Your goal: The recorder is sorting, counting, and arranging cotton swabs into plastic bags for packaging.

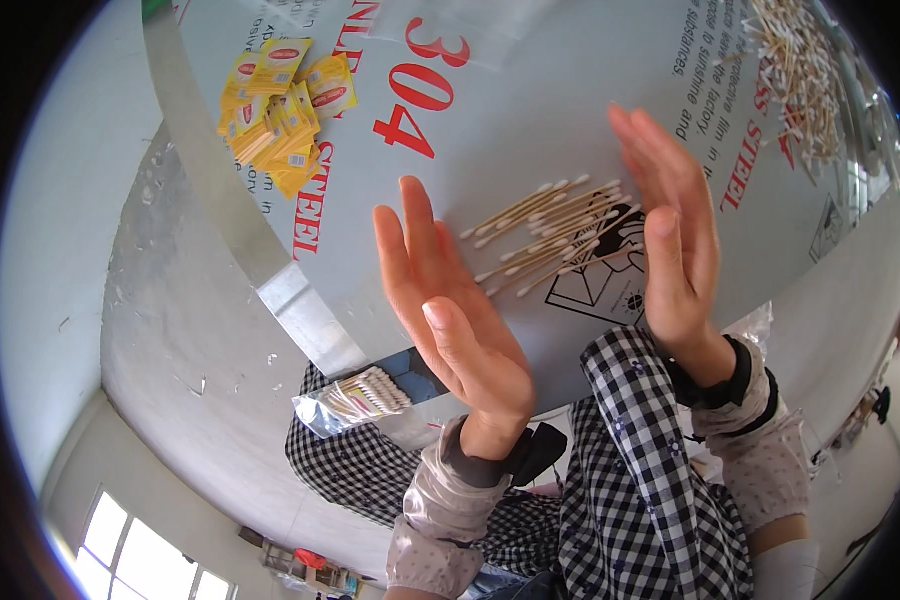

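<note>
Across the steel table [530,110], both flat, open-fingered hands, left hand [450,310] and right hand [675,240], flank loose cotton swabs [550,235], grip on nothing.

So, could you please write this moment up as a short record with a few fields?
Surface: grey metal table top under printed protective film
Left hand: left hand flat, fingers straight, edge-on beside the small bunch of wooden cotton swabs
Right hand: right hand flat, on the bunch's other side
Grip: neither hand closed on anything
Far left: heap of yellow sachets
Far right: loose pile of cotton swabs
Lap: clear bag of cotton swabs below the table edge
</note>
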### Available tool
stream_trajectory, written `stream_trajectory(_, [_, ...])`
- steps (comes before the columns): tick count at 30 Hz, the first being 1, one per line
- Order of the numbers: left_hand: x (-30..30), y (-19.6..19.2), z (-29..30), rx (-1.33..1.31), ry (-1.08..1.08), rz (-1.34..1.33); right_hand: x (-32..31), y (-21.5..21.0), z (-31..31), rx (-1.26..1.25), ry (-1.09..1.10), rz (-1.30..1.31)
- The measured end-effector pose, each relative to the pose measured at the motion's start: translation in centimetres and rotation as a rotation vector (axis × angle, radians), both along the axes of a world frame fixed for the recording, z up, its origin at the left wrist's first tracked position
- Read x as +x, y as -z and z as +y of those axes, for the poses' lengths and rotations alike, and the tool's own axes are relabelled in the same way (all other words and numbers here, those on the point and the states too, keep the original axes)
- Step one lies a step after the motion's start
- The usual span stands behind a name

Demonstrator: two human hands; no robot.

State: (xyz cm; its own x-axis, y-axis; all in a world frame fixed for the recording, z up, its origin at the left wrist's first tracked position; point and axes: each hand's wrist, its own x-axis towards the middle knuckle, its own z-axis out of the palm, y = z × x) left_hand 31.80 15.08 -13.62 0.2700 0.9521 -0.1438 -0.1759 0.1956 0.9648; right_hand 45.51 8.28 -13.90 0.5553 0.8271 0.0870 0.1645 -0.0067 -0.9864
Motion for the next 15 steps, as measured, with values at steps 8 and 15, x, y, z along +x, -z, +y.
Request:
stream_trajectory(8, [0.3, -0.3, -0.7, -0.031, -0.002, 0.011, -1.2, 0.1, -0.4, 0.050, 0.003, 0.106])
stream_trajectory(15, [1.2, 0.0, -1.1, 0.025, 0.022, -0.001, -2.5, 0.4, 0.8, 0.091, 0.012, 0.163])
